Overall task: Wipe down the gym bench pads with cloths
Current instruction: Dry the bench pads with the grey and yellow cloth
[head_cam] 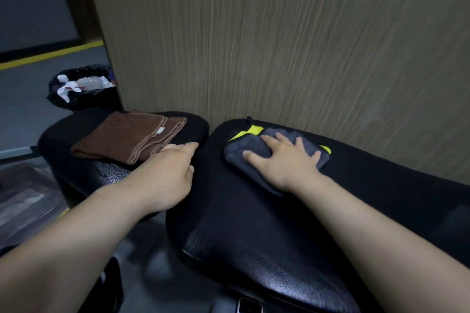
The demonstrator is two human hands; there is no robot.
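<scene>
A long black bench pad (254, 223) runs from the bottom centre to the right. On its far end lies a grey cloth with yellow-green patches (244, 150). My right hand (287, 160) presses flat on that cloth with its fingers spread. A smaller black seat pad (66, 132) stands to the left, with a folded brown towel (127, 137) on it. My left hand (170, 170) rests at the gap between the two pads, beside the towel's near edge, with its fingers curled over the pad edge.
A wood-grain wall panel (279, 46) rises right behind both pads. A bin lined with a black bag (81, 89) and holding white rubbish stands on the grey floor at the back left. A yellow floor stripe (50, 56) runs beyond it.
</scene>
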